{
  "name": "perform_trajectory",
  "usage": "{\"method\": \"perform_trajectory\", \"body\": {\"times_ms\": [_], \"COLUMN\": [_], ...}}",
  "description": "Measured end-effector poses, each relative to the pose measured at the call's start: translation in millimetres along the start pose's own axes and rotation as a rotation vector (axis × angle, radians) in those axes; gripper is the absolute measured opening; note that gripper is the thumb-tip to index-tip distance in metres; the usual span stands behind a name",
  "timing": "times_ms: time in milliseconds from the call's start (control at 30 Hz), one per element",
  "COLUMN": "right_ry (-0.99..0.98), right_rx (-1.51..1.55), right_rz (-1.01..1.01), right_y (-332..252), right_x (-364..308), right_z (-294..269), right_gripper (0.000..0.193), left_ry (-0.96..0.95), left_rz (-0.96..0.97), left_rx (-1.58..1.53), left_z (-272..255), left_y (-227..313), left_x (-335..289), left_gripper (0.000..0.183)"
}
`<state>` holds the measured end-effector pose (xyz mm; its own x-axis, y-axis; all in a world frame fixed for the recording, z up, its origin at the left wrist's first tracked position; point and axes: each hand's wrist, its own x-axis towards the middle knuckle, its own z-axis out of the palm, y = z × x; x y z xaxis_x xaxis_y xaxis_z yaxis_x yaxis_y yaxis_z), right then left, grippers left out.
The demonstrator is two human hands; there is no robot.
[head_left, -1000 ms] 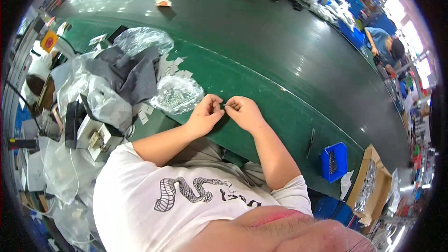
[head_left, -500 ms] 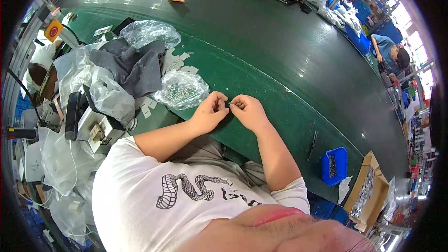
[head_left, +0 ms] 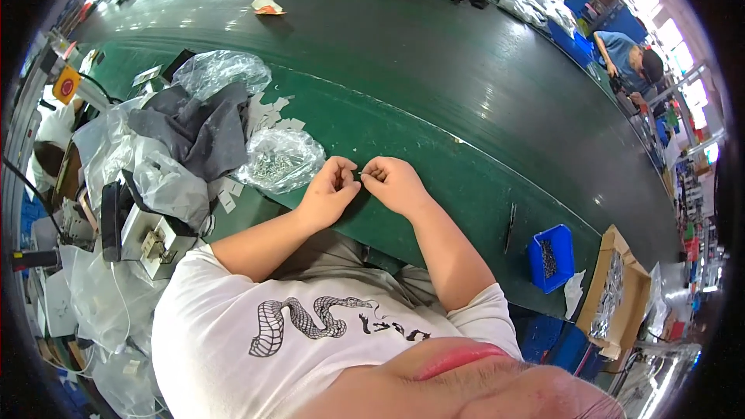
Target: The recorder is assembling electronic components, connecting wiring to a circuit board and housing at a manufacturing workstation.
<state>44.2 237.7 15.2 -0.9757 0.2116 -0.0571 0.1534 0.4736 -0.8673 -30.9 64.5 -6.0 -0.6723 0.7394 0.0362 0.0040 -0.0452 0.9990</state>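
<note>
Over the green bench, my left hand [head_left: 330,192] and my right hand [head_left: 396,186] meet almost fingertip to fingertip. The left fingers are curled into a pinch. Thumb and forefinger of the right press together as well. Whatever lies between the fingertips is too small to name. Just left of my left hand sits an open clear plastic bag [head_left: 299,173] of small, shiny metal pieces. Flat pale grey tabs [head_left: 268,115] lie scattered behind the bag.
A dark grey cloth [head_left: 221,136] and plastic bags crowd the left, beside a white device with a metal fixture [head_left: 159,247]. At right are a thin dark tool [head_left: 510,229], a blue bin [head_left: 560,279] of dark small parts and a cardboard box [head_left: 630,295]. A conveyor belt [head_left: 372,46] runs beyond.
The scene has shifted left in the picture as the view turned slightly. My hands stay close together in the same pinching pose, beside the bag of metal pieces.
</note>
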Motion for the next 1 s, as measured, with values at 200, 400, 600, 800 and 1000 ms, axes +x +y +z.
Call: {"method": "perform_trajectory", "body": {"times_ms": [200,400,600,800,1000], "right_ry": [-0.016,-0.016,-0.008,-0.007,-0.003], "right_rx": [0.005,-0.008,-0.022,-0.021,-0.022], "right_rz": [0.038,0.034,0.019,0.021,0.008], "right_y": [-1.9,-2.7,-0.9,-0.3,0.4], "right_x": [-0.9,0.0,0.3,0.7,1.0], "right_z": [-0.4,-0.4,0.0,0.0,0.6], "right_gripper": [0.018,0.018,0.018,0.019,0.019], "left_ry": [0.028,0.023,0.023,0.028,0.029], "left_rz": [0.036,0.036,0.031,0.019,0.038], "left_rx": [0.004,0.002,0.006,0.006,0.014], "left_z": [1.3,-0.4,0.2,1.2,0.5], "left_y": [-4.6,-7.4,-5.4,-5.1,-9.1], "left_x": [1.4,2.1,1.6,1.6,1.8], "left_gripper": [0.026,0.027,0.027,0.026,0.026]}}
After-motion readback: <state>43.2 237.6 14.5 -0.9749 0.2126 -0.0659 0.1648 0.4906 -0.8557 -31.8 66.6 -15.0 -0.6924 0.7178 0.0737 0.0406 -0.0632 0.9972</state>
